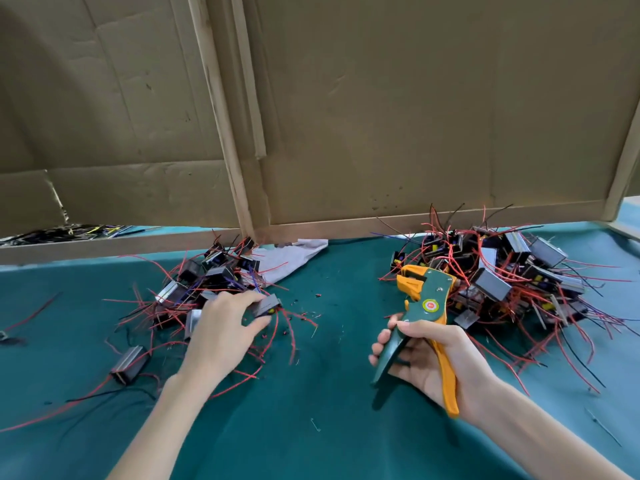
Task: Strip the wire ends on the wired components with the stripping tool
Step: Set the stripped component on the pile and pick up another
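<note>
Left hand (pixel 225 327): palm down, forearm extended forward, thumb and fingers pinching a wired component (pixel 267 305). Right hand (pixel 433 358): palm turned upward, fingers curled round the handles of the wire stripping tool (pixel 433 296), forearm entering from lower right.

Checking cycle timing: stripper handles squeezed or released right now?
Released. The stripping tool's green and yellow handles splay wide apart in the right hand, whose fingers wrap the green one.
</note>
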A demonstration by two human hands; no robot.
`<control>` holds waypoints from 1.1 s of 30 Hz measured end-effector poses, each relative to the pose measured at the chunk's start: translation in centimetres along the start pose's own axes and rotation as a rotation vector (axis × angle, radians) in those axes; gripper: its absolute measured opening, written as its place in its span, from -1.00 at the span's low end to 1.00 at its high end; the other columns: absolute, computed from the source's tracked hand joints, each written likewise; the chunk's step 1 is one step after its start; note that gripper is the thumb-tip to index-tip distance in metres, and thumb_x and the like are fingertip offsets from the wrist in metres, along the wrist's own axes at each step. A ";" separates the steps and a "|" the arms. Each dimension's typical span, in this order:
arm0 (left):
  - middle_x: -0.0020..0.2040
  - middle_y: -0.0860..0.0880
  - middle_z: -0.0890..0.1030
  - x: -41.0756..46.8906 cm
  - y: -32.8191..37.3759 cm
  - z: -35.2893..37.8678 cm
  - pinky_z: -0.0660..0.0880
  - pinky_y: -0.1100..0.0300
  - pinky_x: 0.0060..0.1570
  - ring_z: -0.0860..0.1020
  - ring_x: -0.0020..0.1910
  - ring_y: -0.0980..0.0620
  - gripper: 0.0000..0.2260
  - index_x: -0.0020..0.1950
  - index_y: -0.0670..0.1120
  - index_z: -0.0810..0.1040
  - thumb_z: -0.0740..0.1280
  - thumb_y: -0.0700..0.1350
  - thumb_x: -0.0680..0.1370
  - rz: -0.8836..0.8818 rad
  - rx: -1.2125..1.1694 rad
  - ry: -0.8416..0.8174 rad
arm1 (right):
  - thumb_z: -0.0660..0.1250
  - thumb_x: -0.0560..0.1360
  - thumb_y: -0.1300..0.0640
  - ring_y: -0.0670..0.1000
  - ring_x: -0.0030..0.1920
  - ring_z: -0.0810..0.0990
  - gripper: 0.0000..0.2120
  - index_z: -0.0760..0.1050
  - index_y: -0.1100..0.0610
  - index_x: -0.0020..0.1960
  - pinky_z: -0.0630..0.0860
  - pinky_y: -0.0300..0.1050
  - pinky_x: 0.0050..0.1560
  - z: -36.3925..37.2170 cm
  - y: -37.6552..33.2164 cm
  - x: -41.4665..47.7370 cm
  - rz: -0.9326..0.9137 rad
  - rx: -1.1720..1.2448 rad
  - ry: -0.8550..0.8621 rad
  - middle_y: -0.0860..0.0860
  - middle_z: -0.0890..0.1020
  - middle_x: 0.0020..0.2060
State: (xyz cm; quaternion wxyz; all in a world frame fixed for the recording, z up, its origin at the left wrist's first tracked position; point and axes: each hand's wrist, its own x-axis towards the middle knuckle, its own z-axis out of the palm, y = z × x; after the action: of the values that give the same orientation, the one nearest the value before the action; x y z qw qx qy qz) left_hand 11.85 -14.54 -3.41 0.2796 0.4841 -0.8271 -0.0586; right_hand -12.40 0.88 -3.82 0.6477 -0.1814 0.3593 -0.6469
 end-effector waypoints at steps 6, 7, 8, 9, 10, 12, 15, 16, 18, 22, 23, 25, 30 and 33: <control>-0.34 0.00 0.66 -1.3 5.0 2.3 0.36 0.33 -0.25 0.56 -0.30 0.06 -0.88 0.01 0.10 0.53 0.40 0.00 0.50 -0.153 -0.577 0.008 | 0.33 0.30 0.32 0.26 -0.27 0.61 -0.87 0.52 0.31 -0.15 0.63 0.15 -0.19 0.1 -0.1 -0.1 0.004 -0.006 -0.003 0.26 0.57 -0.25; -0.40 -0.02 0.64 -1.5 5.2 2.7 0.37 0.27 -0.28 0.54 -0.37 0.07 -0.90 0.01 0.11 0.51 0.37 0.01 0.52 -0.163 -0.585 -0.041 | 0.33 0.31 0.32 0.26 -0.26 0.61 -0.87 0.52 0.31 -0.15 0.63 0.15 -0.18 0.1 -0.1 -0.1 0.006 -0.008 -0.005 0.26 0.57 -0.25; -0.47 -0.02 0.60 -1.7 5.3 3.1 0.39 0.19 -0.28 0.52 -0.43 0.07 -0.93 -0.01 0.12 0.49 0.34 0.01 0.53 -0.158 -0.540 -0.069 | 0.33 0.31 0.32 0.26 -0.26 0.61 -0.88 0.51 0.31 -0.15 0.63 0.15 -0.18 0.1 -0.1 -0.1 0.009 -0.010 -0.005 0.26 0.57 -0.25; -0.53 -0.01 0.53 -1.9 5.2 3.5 0.39 0.12 -0.28 0.48 -0.47 0.06 -0.97 -0.04 0.12 0.49 0.32 0.02 0.54 -0.144 -0.460 -0.079 | 0.32 0.31 0.32 0.26 -0.26 0.61 -0.87 0.51 0.31 -0.14 0.63 0.15 -0.18 0.1 -0.1 -0.1 0.012 -0.012 -0.003 0.26 0.57 -0.25; -0.57 0.01 0.45 -2.0 5.1 3.7 0.37 0.10 -0.31 0.42 -0.51 0.05 -0.97 -0.10 0.12 0.50 0.31 0.02 0.54 -0.126 -0.381 -0.081 | 0.33 0.31 0.31 0.25 -0.26 0.61 -0.87 0.51 0.31 -0.14 0.63 0.15 -0.18 0.1 -0.1 -0.1 0.013 -0.014 -0.001 0.26 0.57 -0.25; -0.60 0.06 0.37 -2.1 5.1 3.7 0.27 0.13 -0.41 0.33 -0.53 0.05 -0.87 -0.21 0.12 0.47 0.29 0.05 0.54 -0.105 -0.289 -0.063 | 0.34 0.29 0.31 0.25 -0.26 0.62 -0.85 0.51 0.31 -0.14 0.62 0.15 -0.19 0.1 -0.1 -0.1 0.013 -0.015 0.004 0.27 0.57 -0.25; -0.58 0.09 0.38 -2.1 5.0 3.5 0.23 0.14 -0.44 0.32 -0.53 0.05 -0.82 -0.23 0.14 0.39 0.25 0.12 0.55 -0.051 -0.258 -0.015 | 0.35 0.28 0.31 0.26 -0.25 0.62 -0.84 0.51 0.32 -0.14 0.63 0.15 -0.19 0.0 -0.1 -0.1 0.012 -0.014 0.004 0.27 0.57 -0.24; -0.58 0.10 0.40 -2.1 4.9 3.5 0.25 0.14 -0.43 0.33 -0.53 0.06 -0.82 -0.23 0.13 0.43 0.25 0.11 0.56 -0.037 -0.288 -0.027 | 0.35 0.28 0.31 0.26 -0.25 0.62 -0.84 0.51 0.31 -0.14 0.63 0.15 -0.18 0.0 -0.1 -0.1 0.012 -0.015 0.003 0.27 0.57 -0.24; -0.58 0.09 0.45 -1.9 4.8 3.4 0.32 0.23 -0.39 0.38 -0.54 0.12 -0.81 -0.21 0.11 0.56 0.27 0.06 0.58 -0.041 -0.392 -0.092 | 0.35 0.29 0.31 0.26 -0.25 0.62 -0.85 0.52 0.31 -0.15 0.63 0.15 -0.17 0.0 -0.1 -0.1 0.011 -0.019 0.003 0.27 0.57 -0.24; -0.55 0.09 0.41 -2.0 4.9 3.2 0.30 0.36 -0.39 0.37 -0.48 0.16 -0.86 -0.17 0.10 0.62 0.34 -0.12 0.52 -0.026 -0.460 -0.194 | 0.36 0.27 0.31 0.26 -0.25 0.62 -0.84 0.53 0.31 -0.16 0.63 0.15 -0.17 -0.1 -0.1 0.0 0.016 -0.019 0.010 0.27 0.58 -0.25; -0.53 0.10 0.39 -2.1 4.9 3.3 0.30 0.35 -0.37 0.38 -0.44 0.16 -0.89 -0.14 0.11 0.60 0.36 -0.12 0.49 0.018 -0.385 -0.184 | 0.37 0.26 0.31 0.26 -0.25 0.62 -0.84 0.52 0.31 -0.16 0.63 0.15 -0.17 -0.1 -0.1 0.0 0.016 -0.017 0.011 0.27 0.58 -0.25; -0.41 0.13 0.39 -2.3 5.0 3.2 0.31 0.29 -0.25 0.37 -0.25 0.18 -0.91 -0.09 0.13 0.56 0.41 -0.03 0.45 0.144 -0.160 -0.138 | 0.37 0.25 0.31 0.26 -0.25 0.62 -0.83 0.53 0.31 -0.16 0.63 0.16 -0.18 -0.1 -0.1 0.0 0.017 -0.015 0.011 0.27 0.57 -0.25; -0.01 0.07 0.48 -2.4 4.8 3.2 0.35 0.15 0.07 0.39 0.07 0.06 -0.94 -0.15 -0.01 0.56 0.42 -0.09 0.46 0.378 0.028 -0.112 | 0.39 0.24 0.30 0.27 -0.24 0.62 -0.80 0.53 0.32 -0.15 0.62 0.16 -0.17 -0.2 0.0 0.0 0.016 -0.017 0.007 0.27 0.57 -0.23; -0.06 0.15 0.51 -2.4 4.6 3.4 0.26 0.18 0.18 0.42 0.06 0.12 -0.95 -0.10 0.02 0.50 0.30 -0.05 0.55 0.403 0.061 -0.153 | 0.40 0.23 0.29 0.27 -0.24 0.62 -0.80 0.54 0.32 -0.16 0.62 0.15 -0.17 -0.2 0.1 0.0 0.012 -0.023 0.003 0.28 0.57 -0.23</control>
State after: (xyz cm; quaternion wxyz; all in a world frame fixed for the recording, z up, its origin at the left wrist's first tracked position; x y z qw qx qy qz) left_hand 7.43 -10.67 -5.58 0.2072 0.3112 -0.9274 -0.0133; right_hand -12.49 0.88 -3.98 0.6487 -0.1855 0.3689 -0.6392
